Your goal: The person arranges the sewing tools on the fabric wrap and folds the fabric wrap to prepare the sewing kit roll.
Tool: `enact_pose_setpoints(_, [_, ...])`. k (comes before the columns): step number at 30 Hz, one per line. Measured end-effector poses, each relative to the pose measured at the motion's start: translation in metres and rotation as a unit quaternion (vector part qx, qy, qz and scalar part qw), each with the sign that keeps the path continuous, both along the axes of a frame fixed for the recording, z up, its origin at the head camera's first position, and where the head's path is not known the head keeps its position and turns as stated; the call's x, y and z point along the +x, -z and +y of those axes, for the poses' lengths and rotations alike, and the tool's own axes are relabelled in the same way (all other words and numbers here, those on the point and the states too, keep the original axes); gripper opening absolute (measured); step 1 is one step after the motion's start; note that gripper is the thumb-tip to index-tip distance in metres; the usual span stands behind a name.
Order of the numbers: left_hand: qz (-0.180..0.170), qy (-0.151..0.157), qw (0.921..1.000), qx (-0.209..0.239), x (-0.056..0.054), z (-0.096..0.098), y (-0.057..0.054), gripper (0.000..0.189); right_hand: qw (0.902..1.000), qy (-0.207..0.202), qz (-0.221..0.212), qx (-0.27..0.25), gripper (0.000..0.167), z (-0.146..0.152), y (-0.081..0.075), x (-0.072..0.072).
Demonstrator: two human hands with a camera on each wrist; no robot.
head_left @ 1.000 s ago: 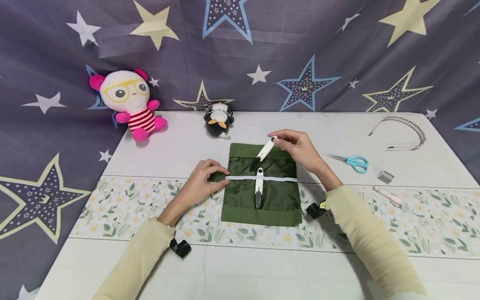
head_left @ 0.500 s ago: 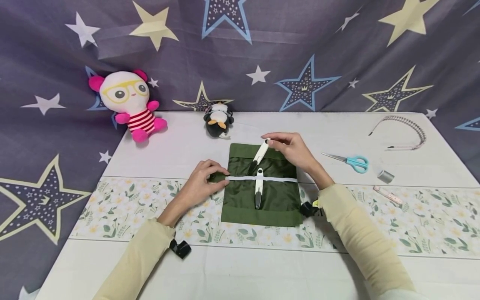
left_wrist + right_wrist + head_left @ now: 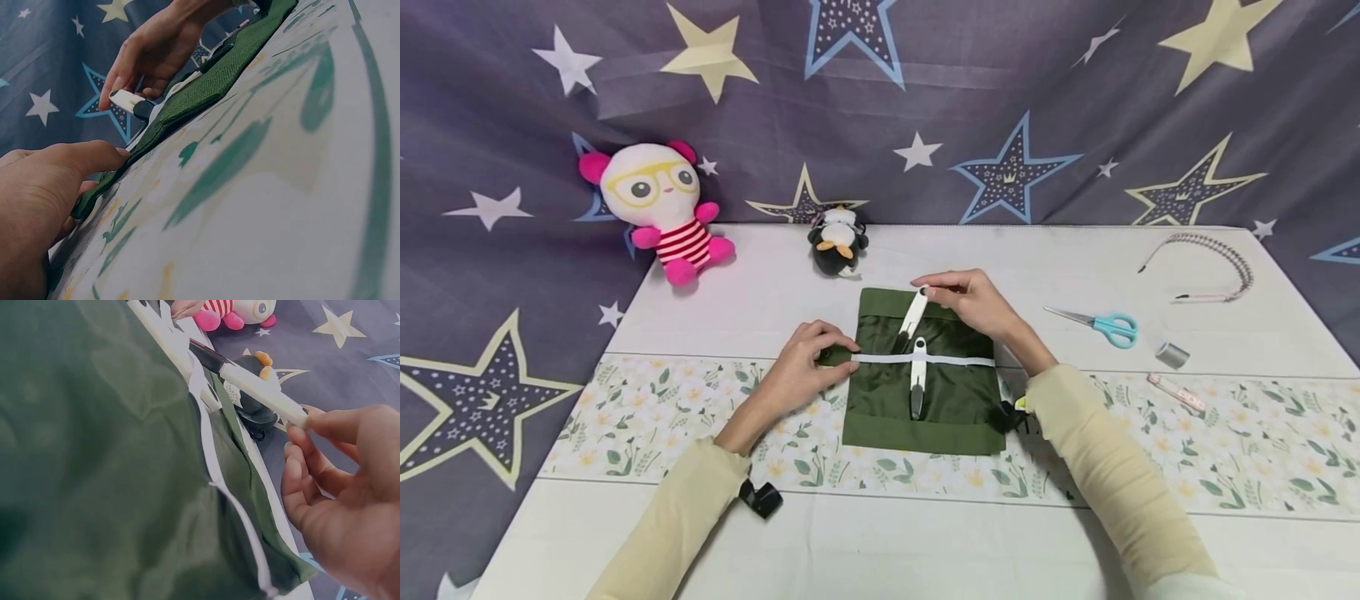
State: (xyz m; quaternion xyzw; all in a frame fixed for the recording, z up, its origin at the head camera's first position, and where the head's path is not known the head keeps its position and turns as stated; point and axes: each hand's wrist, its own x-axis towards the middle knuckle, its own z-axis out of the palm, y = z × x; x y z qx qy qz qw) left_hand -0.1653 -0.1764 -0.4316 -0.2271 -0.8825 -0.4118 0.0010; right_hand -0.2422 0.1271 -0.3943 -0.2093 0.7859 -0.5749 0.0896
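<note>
A dark green cloth panel (image 3: 962, 408) lies flat, crossed by a white elastic band (image 3: 958, 361). My left hand (image 3: 808, 360) pinches the cloth's left edge at the band's end; the left wrist view shows the thumb on top of the green edge (image 3: 200, 94). Tucked under the band's middle is a white slim tool (image 3: 918, 379) with a dark tip and a hole at its top. My right hand (image 3: 973, 304) pinches a matching white dark-tipped tool (image 3: 913, 318) by its upper end. It slants down-left, its tip close to the band, left of the tucked tool.
To the right lie blue-handled scissors (image 3: 1116, 331), a grey thread spool (image 3: 1172, 356), a pinkish slim item (image 3: 1176, 393) and a headband (image 3: 1232, 258). A panda plush (image 3: 662, 208) and a penguin plush (image 3: 837, 242) sit at the back left.
My right hand has moved left and slightly toward me with the white tool, bringing its dark tip down to the band. The left hand stays on the cloth's edge.
</note>
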Motion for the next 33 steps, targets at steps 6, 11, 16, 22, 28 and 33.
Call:
enact_pose_setpoints(6, [0.001, 0.0, 1.0, -0.002, 0.0, 0.0, 0.001, 0.019, 0.9999, 0.004, 0.005, 0.008, 0.028, -0.005, 0.002, 0.0])
enact_pose_setpoints(11, [0.005, -0.001, 1.0, -0.004, 0.0, 0.0, 0.001, 0.019, 0.9998, 0.004, 0.009, 0.019, 0.028, -0.01, 0.006, 0.0])
enact_pose_setpoints(16, [0.004, -0.002, 1.0, -0.007, 0.001, 0.0, 0.001, 0.019, 0.9997, 0.012, 0.006, 0.022, 0.026, -0.014, 0.01, 0.001])
enact_pose_setpoints(22, [0.001, -0.003, 1.0, -0.005, 0.001, 0.001, 0.0, 0.019, 0.999, 0.01, 0.012, 0.041, 0.023, -0.017, 0.011, 0.002])
enact_pose_setpoints(28, [0.001, -0.002, 1.0, -0.003, 0.0, 0.0, 0.0, 0.019, 0.9971, -0.009, 0.032, 0.069, 0.024, -0.019, 0.008, 0.006])
enact_pose_setpoints(33, [0.003, -0.002, 1.0, -0.005, 0.0, 0.0, 0.0, 0.018, 0.9955, -0.017, 0.035, 0.086, 0.025, -0.021, 0.009, 0.008])
